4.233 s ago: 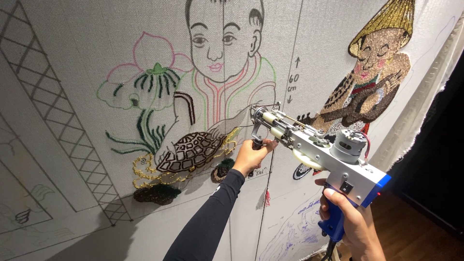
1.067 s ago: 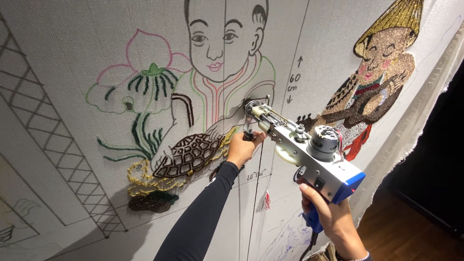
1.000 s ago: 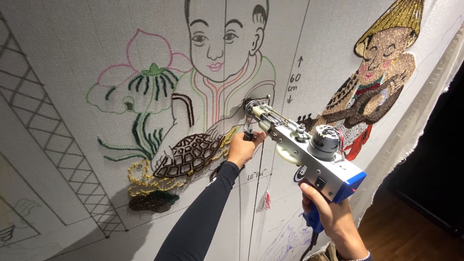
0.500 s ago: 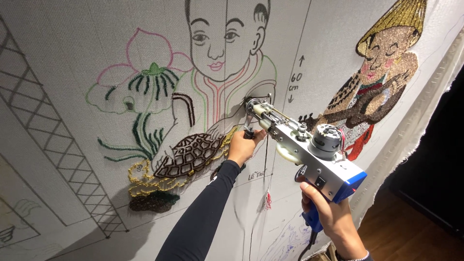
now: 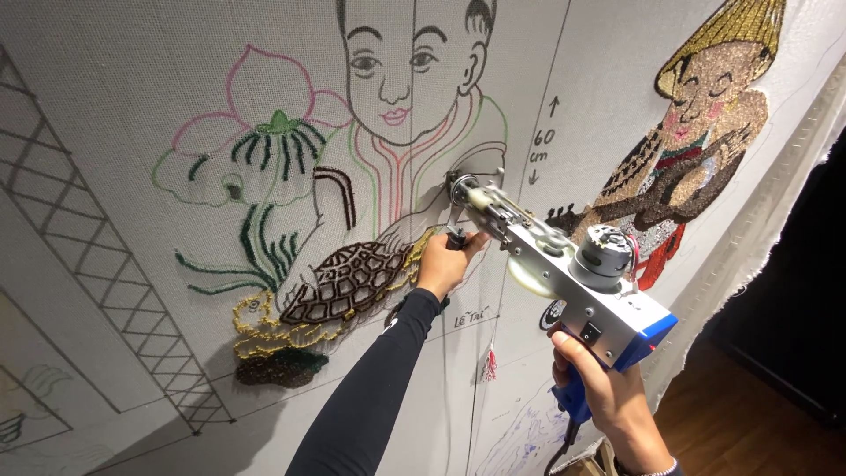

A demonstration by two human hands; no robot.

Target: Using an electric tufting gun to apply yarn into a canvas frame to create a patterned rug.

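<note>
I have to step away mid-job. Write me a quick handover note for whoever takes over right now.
Left hand: gripping the front handle of the tufting gun.
Right hand: closed on the gun's blue rear grip.
Gun tip is pressed against the stretched cloth, at the child figure's sleeve, just above the turtle.
Done: turtle, yellow and dark base, and hatted figure filled; flower and stems partly stitched.
Left: child figure's robe is mostly outline only.

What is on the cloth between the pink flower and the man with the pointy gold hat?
In the head view, between the pink flower and the hatted figure stands a drawn child figure, with the tufting gun tip pressed below it.
</note>
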